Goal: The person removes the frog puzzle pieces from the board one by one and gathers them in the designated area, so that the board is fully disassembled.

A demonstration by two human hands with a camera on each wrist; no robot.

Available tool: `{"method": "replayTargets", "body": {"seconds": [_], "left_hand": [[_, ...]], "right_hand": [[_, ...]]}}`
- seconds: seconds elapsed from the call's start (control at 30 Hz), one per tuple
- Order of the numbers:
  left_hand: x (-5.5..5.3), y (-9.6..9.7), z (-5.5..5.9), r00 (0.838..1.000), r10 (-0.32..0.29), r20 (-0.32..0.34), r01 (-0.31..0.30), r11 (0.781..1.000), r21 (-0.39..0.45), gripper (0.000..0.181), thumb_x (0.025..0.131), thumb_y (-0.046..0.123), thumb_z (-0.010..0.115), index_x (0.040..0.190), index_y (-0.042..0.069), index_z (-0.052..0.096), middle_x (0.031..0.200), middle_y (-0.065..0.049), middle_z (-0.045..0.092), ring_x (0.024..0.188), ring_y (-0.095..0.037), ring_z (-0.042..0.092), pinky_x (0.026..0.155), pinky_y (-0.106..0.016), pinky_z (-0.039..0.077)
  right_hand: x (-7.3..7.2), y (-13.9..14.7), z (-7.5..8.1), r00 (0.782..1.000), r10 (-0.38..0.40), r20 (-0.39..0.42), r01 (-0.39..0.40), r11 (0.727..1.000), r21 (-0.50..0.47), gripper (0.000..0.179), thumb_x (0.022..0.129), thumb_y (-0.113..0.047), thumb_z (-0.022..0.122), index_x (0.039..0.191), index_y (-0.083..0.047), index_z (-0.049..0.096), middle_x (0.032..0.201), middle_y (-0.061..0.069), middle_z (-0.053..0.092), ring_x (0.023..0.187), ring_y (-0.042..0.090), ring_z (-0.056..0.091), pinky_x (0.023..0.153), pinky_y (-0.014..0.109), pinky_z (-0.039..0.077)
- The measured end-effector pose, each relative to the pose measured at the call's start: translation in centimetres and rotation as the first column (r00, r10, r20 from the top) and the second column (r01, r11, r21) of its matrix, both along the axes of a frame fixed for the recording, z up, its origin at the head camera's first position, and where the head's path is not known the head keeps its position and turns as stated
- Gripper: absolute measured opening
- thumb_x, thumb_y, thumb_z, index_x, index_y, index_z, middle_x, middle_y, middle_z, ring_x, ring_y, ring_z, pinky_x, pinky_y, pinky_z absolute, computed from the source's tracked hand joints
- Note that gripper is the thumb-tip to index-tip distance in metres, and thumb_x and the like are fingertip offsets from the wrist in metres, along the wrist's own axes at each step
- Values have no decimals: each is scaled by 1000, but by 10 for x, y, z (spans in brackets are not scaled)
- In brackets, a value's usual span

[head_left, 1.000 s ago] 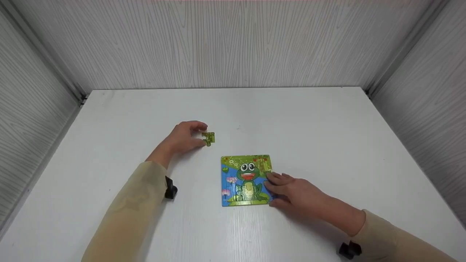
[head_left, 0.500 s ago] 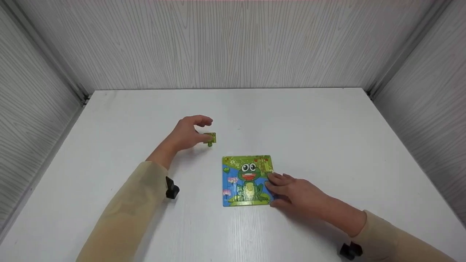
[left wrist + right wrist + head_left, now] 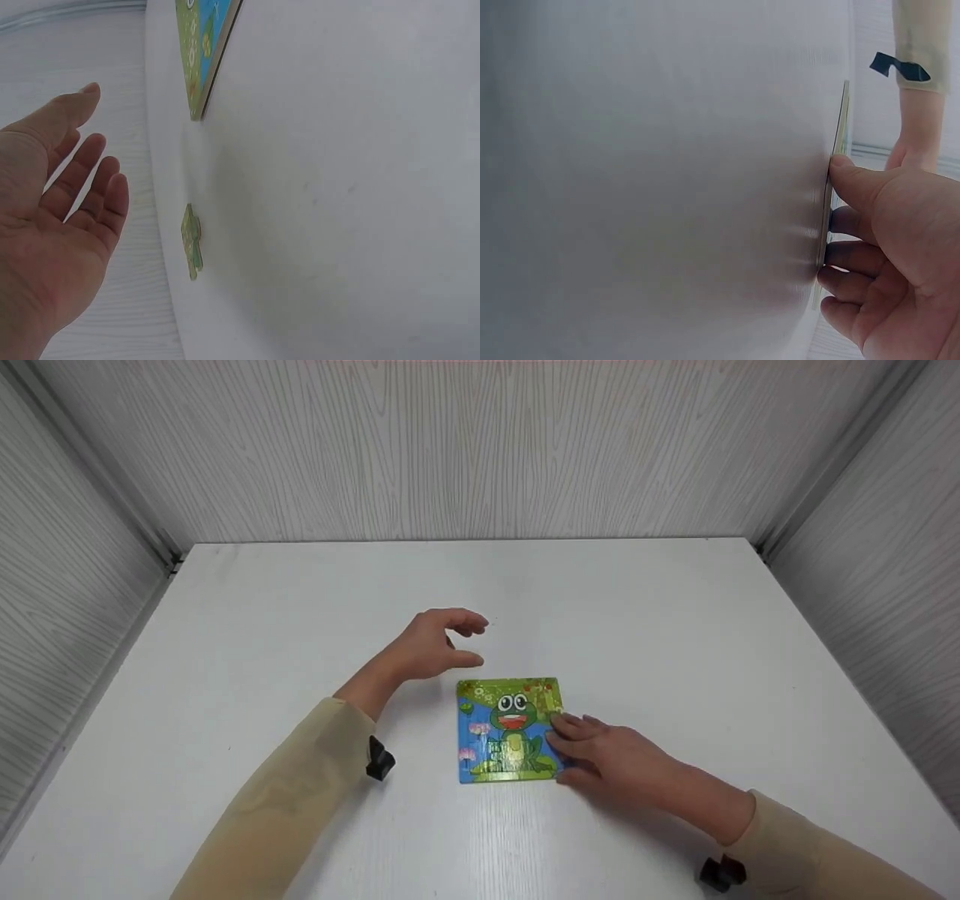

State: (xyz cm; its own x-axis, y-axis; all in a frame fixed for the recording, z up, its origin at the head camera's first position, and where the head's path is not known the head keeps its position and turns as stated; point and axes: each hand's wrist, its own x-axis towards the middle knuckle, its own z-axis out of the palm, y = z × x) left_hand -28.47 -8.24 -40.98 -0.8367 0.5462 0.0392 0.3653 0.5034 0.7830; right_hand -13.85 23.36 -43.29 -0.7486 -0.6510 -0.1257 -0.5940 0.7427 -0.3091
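Though partly hidden, frog puzzle [image 3: 512,741] recognisable.

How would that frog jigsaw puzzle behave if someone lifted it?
The frog jigsaw puzzle looks thin and flat, so it's probably light. It looks straight, not sagging, so likely fairly stiff. The loose jigsaw piece nearby hints others could fall out if tipped.

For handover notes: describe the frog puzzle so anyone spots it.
On the white table, find the right hand. The frog puzzle is the flat square board that hand touches; unlike the small green piece, it shows a wide-mouthed frog on blue and green.
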Motion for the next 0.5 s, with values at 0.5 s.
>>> {"method": "replayTargets", "body": {"seconds": [0.5], "left_hand": [[18, 33, -22, 992, -104, 75, 107, 993, -44, 53, 93, 20, 83, 142, 11, 66, 129, -2, 68, 116, -20, 61, 103, -40, 52]], "right_hand": [[0, -1, 1, 1000, 25, -12, -26, 1000, -15, 61, 103, -37, 71, 152, -4, 56, 160, 18, 48, 144, 40, 50, 111, 54, 45]]}}
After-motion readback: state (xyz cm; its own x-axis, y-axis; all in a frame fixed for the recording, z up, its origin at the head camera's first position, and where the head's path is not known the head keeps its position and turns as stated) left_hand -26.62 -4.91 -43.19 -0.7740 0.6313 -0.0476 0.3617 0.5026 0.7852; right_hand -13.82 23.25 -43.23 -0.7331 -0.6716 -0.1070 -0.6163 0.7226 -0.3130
